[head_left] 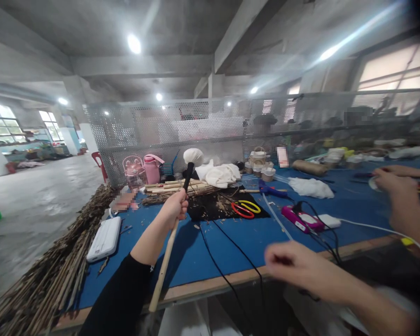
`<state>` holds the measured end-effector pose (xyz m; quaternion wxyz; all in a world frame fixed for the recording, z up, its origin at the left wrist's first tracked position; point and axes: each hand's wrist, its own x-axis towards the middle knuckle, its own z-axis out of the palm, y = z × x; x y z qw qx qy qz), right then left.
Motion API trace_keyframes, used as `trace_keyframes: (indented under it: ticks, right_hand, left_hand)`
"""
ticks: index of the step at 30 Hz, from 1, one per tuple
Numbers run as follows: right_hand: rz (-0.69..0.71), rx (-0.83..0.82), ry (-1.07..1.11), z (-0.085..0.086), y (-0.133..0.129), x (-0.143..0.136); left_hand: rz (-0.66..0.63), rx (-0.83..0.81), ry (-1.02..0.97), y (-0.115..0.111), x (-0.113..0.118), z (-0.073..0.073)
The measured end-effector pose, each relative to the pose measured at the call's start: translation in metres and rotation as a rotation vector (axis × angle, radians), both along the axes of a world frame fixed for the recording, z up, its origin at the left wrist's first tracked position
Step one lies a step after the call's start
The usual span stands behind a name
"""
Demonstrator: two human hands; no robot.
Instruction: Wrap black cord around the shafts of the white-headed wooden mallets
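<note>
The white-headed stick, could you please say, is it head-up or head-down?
The stick is head-up and slanting: white head above the left hand, bare end below.

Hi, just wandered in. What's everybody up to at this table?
The person's left hand grips a wooden stick with a black-wrapped upper part and a rounded white top. The right hand, blurred, is near the front edge with curled fingers. Scissors rest on a black cloth scattered with debris, with more sticks behind. At the far right, a co-worker's hands are busy over the blue table; what they hold is unclear.
</note>
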<state>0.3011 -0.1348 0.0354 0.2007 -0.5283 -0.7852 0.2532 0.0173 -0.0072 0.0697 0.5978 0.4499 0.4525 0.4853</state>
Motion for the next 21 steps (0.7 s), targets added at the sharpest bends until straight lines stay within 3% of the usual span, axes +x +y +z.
trace_keyframes:
  ticks: [2,4,7,9,11,14,17,19,21]
  right_hand:
    - [-0.142,0.176,-0.147,-0.002,0.024,-0.018]
    - [-0.184,0.254,-0.266,-0.014,0.042,-0.039]
    - [-0.100,0.214,-0.266,-0.032,0.045,-0.069]
    - [0.010,0.173,-0.178,-0.035,0.035,-0.086]
    - [0.196,0.081,-0.068,-0.027,0.022,-0.099]
    - [0.606,-0.158,0.023,-0.001,0.013,-0.107]
    - [0.905,-0.479,0.042,0.026,0.033,-0.100]
    - [0.851,-0.590,0.072,0.036,0.066,-0.094]
    - [0.624,-0.509,0.115,0.039,0.108,-0.092]
  left_hand:
    - [-0.040,-0.003,-0.013,0.004,0.008,0.005]
    - [-0.050,0.012,-0.026,0.006,0.010,0.006]
    - [-0.032,0.018,-0.066,0.005,0.005,0.001]
    - [-0.017,-0.007,-0.102,0.004,-0.002,-0.002]
    - [-0.016,-0.024,-0.135,0.004,-0.008,-0.004]
    - [-0.029,-0.041,-0.149,0.003,-0.013,-0.004]
    - [-0.031,-0.058,-0.121,0.002,-0.011,-0.006]
    - [-0.038,-0.063,-0.100,0.000,-0.008,-0.009]
    - [-0.045,-0.067,-0.085,0.000,-0.005,-0.011]
